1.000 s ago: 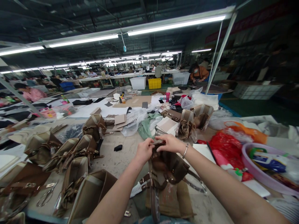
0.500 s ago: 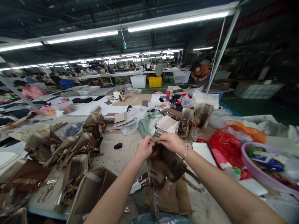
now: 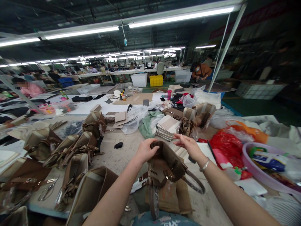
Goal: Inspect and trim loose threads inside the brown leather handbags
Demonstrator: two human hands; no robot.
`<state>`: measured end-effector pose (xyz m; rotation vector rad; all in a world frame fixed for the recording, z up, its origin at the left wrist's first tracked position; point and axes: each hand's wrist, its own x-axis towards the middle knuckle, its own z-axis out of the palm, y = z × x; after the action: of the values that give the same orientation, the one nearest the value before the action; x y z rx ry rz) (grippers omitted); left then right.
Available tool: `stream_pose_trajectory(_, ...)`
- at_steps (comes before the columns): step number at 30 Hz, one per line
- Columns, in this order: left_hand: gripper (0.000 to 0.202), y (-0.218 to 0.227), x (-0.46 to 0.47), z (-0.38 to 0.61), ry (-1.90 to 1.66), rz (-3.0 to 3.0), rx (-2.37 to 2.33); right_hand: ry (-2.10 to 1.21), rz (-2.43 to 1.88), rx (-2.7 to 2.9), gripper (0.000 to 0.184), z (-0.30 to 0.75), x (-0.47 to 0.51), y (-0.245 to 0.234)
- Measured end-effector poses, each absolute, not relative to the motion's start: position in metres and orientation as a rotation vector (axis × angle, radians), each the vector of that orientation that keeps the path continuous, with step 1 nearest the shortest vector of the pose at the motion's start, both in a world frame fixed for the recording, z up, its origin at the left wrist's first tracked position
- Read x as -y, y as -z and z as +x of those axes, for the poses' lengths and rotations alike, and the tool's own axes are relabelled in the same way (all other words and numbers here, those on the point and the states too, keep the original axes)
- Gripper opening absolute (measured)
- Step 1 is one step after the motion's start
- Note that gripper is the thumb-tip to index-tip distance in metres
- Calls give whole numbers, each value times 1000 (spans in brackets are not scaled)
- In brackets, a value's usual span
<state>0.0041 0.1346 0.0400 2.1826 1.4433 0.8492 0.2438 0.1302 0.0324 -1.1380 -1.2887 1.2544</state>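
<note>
Two bare hands met at a brown handbag (image 3: 168,168) at the near edge of a cluttered worktable (image 3: 122,160), directly in front of the person. The left hand (image 3: 146,150) was curled over the bag's top rim, fingers and thumb pinching the edge. The right hand (image 3: 189,146) hovered just right of the opening, fingers loosely spread and holding nothing, a bangle (image 3: 204,164) on its wrist. Both forearms reached forward from the near corners and converged on the bag. It looked light and soft, with sagging walls and a strap (image 3: 193,184) trailing to the right, so the firmer rim seemed the surest place to grip. Tan bags (image 3: 77,147) lay in a row at left with scissors (image 3: 47,192) nearer. A red plastic bag (image 3: 223,150) and a purple basin (image 3: 261,175) sat at right.
</note>
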Motion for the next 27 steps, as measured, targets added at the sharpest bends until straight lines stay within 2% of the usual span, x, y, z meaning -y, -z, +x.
stream_pose_trajectory(4,22,-42,-141,6,-771,2161,-1513,-1089,-1306,1322,40,272,-102,-15)
stream_pose_trajectory(9,24,-47,-147,14,-558,2363,-1619,-887,-1537,1186,37,317,-54,11)
stream_pose_trajectory(13,27,-52,-155,27,-406,2430,-1743,-919,-1769,1003,44,343,1,40)
stream_pose_trajectory(17,28,-55,-157,39,-307,2498,-1796,-798,-2047,1188,44,341,67,82)
stream_pose_trajectory(22,29,-58,-164,45,-243,2541,-1817,-967,-2131,1128,61,318,125,127)
stream_pose_trajectory(25,27,-58,-170,46,-214,2536,-1801,-1034,-2132,1025,73,305,134,139)
stream_pose_trajectory(27,27,-57,-172,44,-237,2524,-1799,-1048,-2114,996,73,298,134,143)
